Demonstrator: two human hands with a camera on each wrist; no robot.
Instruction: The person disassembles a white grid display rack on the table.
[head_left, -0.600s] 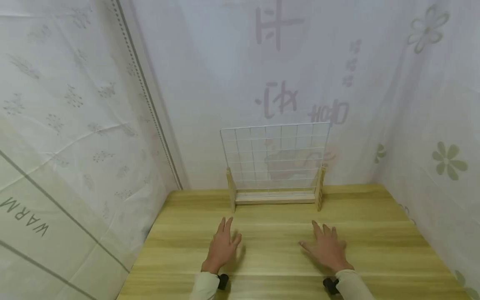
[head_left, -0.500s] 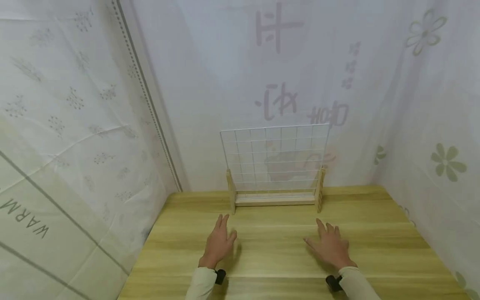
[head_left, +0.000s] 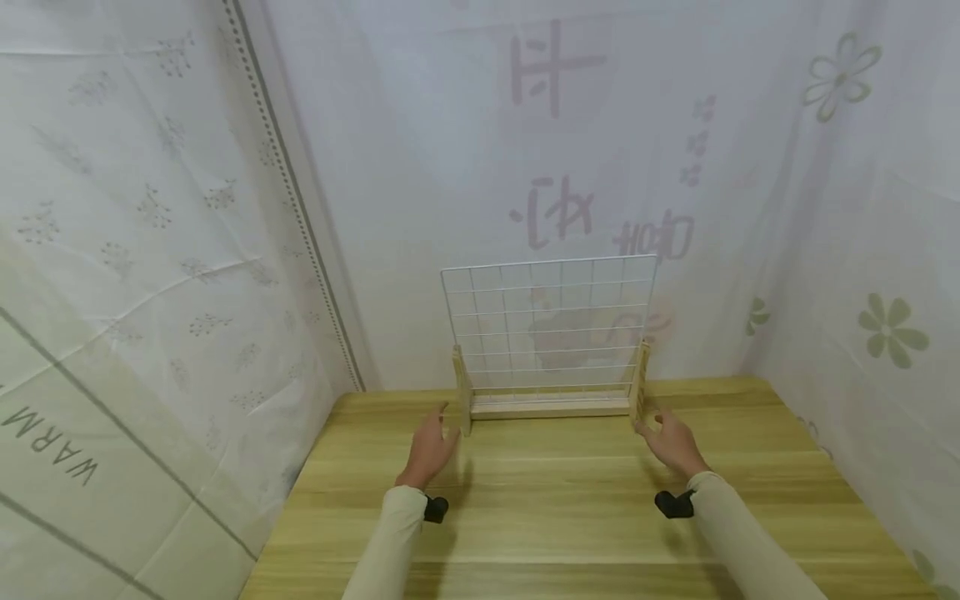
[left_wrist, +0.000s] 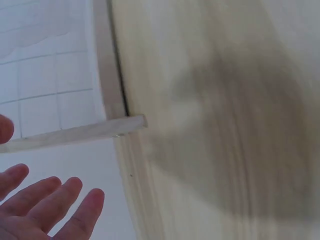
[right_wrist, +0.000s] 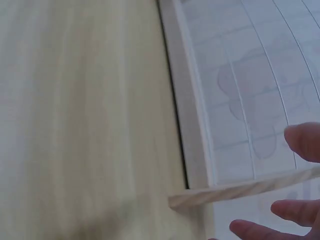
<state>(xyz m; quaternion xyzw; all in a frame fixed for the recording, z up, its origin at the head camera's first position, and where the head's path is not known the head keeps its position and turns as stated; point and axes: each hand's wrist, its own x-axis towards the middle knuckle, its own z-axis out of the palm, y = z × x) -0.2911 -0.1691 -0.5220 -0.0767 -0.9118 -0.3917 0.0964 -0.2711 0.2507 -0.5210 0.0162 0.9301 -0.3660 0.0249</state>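
White wire grid, pale wood frame; light woodgrain table; cream sleeves.

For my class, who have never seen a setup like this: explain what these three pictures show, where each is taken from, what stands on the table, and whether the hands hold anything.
No machine here: a person works with two bare hands and wears three cameras. The wide picture comes from a camera on the head, looking forward and down. The two close, blurry pictures come from cameras on the wrists.

On the wooden table stands a white wire grid, upright in a pale wooden stand at the far edge, before a printed cloth backdrop.

The left hand is by the stand's left foot, the right hand by its right foot. Both have loosely spread fingers and hold nothing. Whether they already touch the stand cannot be told.
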